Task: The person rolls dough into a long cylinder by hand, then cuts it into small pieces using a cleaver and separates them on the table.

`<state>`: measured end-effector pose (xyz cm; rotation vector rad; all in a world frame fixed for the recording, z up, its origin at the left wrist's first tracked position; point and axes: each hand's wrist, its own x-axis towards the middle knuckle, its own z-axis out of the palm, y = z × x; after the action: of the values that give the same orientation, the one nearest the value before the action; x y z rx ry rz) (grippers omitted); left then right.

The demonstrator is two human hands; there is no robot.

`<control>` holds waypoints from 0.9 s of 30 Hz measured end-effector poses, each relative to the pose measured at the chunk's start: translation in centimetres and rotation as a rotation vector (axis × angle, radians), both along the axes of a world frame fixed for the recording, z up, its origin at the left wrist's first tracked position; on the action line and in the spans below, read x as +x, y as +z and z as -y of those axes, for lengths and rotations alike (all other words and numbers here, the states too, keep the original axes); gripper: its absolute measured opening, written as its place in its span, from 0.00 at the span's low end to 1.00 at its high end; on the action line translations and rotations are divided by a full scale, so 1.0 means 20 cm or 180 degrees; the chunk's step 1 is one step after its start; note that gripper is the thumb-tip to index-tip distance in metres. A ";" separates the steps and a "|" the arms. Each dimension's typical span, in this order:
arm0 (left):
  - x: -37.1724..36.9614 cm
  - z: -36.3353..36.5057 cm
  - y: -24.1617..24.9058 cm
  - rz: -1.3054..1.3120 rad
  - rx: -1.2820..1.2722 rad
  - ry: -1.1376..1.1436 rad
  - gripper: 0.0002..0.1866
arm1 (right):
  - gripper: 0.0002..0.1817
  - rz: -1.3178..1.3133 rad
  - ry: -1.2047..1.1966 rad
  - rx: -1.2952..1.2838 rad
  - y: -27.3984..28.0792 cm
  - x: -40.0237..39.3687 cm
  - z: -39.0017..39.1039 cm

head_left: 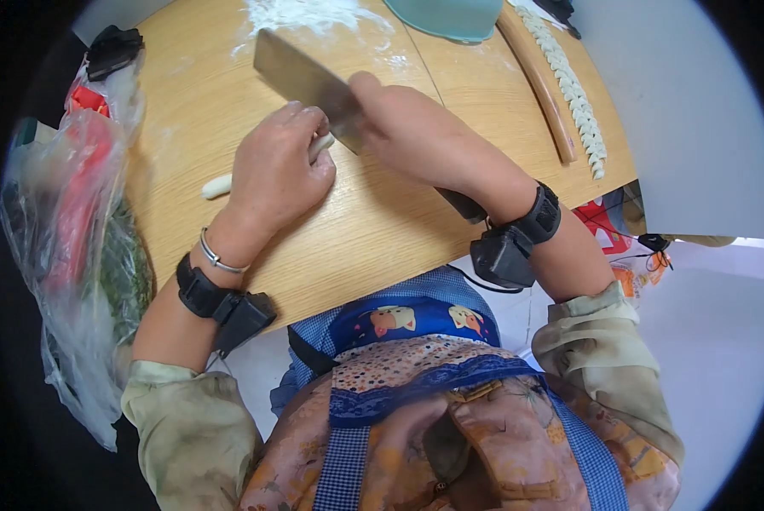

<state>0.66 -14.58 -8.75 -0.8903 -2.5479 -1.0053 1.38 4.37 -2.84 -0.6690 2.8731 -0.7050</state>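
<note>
A thin white roll of dough [217, 186] lies on the wooden table, its middle covered by my left hand [281, 162]. That hand is closed over the roll, fingers curled, and the roll's right end pokes out beside the thumb. In my right hand [403, 128] is a cleaver [301, 77], its broad blade slanting up and left. The blade's lower edge comes down right by the dough's right end and my left fingertips. The cleaver's handle is hidden inside my right fist.
White flour [309, 13] is spread at the table's far side near a light-green bowl [450, 17]. At the right lie a wooden rolling pin [539, 89] and a long row of overlapping dough pieces [573, 94]. Clear plastic bags [66, 230] line the left edge.
</note>
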 end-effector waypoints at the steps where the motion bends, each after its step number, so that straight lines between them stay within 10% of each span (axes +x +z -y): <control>1: 0.00 0.00 0.00 0.0055 0.0030 -0.0008 0.07 | 0.12 0.0018 -0.0119 -0.0209 0.00 0.00 -0.02; 27: -0.02 0.00 -0.01 0.0101 0.0031 0.0109 0.06 | 0.10 0.0006 0.0212 0.0165 0.02 0.02 0.00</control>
<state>0.32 -14.64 -9.01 -0.8319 -2.5731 -1.0288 1.87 4.29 -2.48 -0.7525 2.8420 -0.6197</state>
